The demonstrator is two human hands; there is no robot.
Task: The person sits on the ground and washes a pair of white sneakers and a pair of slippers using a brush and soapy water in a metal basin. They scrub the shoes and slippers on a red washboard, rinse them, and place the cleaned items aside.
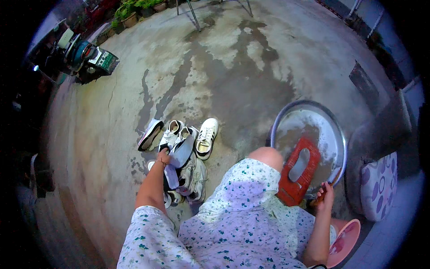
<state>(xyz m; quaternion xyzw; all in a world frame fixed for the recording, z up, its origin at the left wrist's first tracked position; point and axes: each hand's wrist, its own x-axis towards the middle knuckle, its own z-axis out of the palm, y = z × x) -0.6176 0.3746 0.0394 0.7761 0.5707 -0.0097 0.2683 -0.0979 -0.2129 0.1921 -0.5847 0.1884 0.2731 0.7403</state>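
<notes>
My left hand is closed on a shoe with a pale sole, among several sneakers on the concrete. A white sneaker with dark stripes lies just right of this group, and another sneaker rests on its side at the far left. Grey-white sneakers lie nearer to me. On the right, my right hand grips a brush by its brown handle, at the rim of a metal basin. A red washboard leans in the basin's sudsy water.
A pink basin is beside my right forearm. Farther right sits a cushion with purple spots. Wet patches spread over the concrete ahead. A parked scooter and potted plants stand at the upper left.
</notes>
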